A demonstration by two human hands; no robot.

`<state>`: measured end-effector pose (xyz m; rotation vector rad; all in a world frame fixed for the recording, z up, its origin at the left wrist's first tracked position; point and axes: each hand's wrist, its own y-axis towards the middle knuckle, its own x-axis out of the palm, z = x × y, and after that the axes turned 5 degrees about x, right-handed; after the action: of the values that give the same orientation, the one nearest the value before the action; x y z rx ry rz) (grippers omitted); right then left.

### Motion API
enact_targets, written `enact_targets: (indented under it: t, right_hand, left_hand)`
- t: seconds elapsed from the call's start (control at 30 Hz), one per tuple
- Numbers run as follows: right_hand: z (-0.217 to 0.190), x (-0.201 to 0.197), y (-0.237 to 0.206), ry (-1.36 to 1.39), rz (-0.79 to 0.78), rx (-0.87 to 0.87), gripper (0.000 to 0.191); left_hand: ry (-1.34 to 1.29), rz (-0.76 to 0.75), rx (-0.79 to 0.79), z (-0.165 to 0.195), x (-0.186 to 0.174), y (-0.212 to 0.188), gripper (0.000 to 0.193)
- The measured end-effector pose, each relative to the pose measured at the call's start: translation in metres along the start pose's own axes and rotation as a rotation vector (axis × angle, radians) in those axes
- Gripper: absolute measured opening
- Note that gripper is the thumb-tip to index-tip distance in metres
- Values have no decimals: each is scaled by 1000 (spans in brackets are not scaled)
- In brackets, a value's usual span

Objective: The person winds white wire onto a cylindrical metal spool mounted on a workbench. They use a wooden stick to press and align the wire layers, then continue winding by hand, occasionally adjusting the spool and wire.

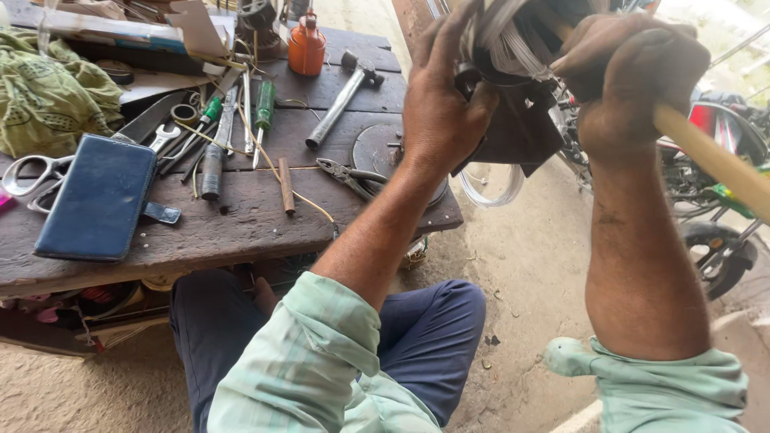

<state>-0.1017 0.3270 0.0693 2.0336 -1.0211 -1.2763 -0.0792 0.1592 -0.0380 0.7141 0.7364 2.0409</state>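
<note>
From the head view, our left hand (441, 104) clamps the dark metal part wound with pale wire (513, 72), held raised between both hands. Our right hand (634, 76) fists a smooth wooden handle (714, 160). A hard or glancing blow could nick the windings, or our left fingers.

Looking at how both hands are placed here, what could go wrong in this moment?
1. The left hand grips the dark metal part with wire coils right where the right hand works the wooden handle; a slip could hurt its fingers.
2. The part is held up in the air, not on the wooden bench, so it might drop.
3. The pliers lie near the bench edge and could be knocked off.
</note>
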Motion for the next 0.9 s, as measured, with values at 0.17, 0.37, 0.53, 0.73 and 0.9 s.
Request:
enact_targets:
  t: [0.17, 0.37, 0.53, 0.73, 0.9]
  right_hand:
    - [-78, 13, -20, -210, -77, -74, 71]
    - [-89, 9, -35, -243, -110, -162, 71]
    - [-60, 4, -16, -99, 19, -400, 50]
    - [-7, 11, 10, 206, 176, -258, 47]
    - [0, 6, 2, 104, 184, -179, 54]
  left_hand:
    - [25, -6, 27, -5, -3, 5, 81]
    - [-4, -6, 2, -2, -11, 1, 81]
    - [-57, -23, 57, 0, -14, 5, 85]
    - [-48, -47, 40, -4, -16, 7, 88]
    - [-82, -54, 52, -8, -12, 7, 86]
